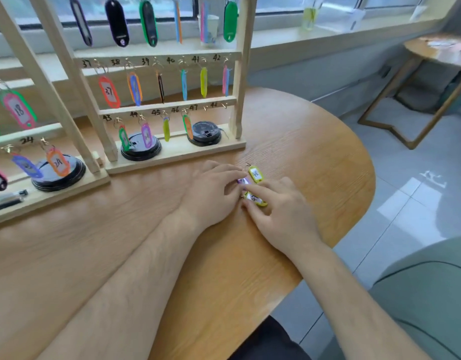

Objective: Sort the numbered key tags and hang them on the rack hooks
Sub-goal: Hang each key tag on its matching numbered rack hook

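The yellow tag marked 48 lies flat on the surface, its long axis running away from the person and its ring toward the rack. Just nearer, a second yellow tag lies crosswise, pinched between thumb and forefinger of the right hand. The left hand rests flat, its relaxed fingertips touching a purple tag.

Two racks stand side by side at the back of the worktop, the left rack nearer than the right rack, a windowsill behind both. Hanging tags line their rows; lids sit on the bases. Before the right rack's right end, the left hand and right hand rest together on the worktop: the nearest tag pinched in the right fingers, the middle tag under the left fingertips, the far tag just behind.
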